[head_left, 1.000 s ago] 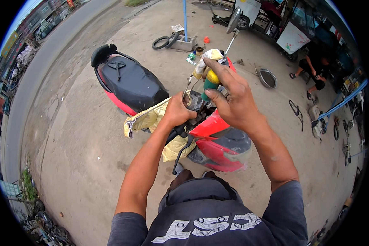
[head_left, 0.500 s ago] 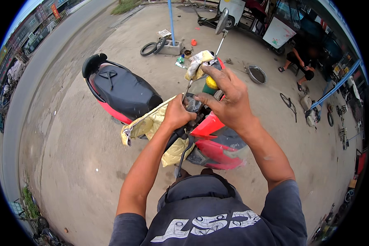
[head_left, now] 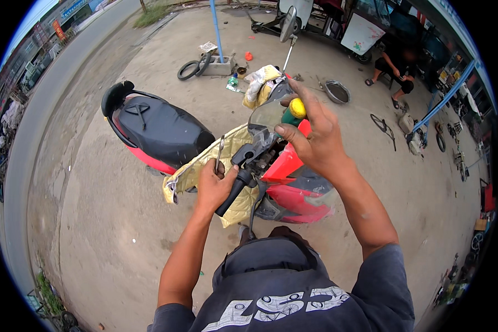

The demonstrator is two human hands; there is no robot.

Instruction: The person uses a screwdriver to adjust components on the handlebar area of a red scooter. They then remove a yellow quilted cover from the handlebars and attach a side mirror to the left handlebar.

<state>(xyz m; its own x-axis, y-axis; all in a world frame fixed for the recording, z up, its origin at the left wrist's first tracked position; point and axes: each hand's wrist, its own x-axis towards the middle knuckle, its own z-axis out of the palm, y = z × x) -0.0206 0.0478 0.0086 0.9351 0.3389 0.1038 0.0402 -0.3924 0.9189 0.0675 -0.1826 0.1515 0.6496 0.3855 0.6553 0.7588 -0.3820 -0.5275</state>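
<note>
Left hand point(head_left: 214, 186) holding tool point(head_left: 222, 147), clear of seat point(head_left: 169, 133)

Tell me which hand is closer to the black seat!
Left. The left hand is near the front of the seat; the right hand is farther right, past the handlebar.

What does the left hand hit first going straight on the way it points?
Past the metal tool it holds, the left hand probably meets the yellow padded cover first; depth is unclear, so it might pass above.
</note>
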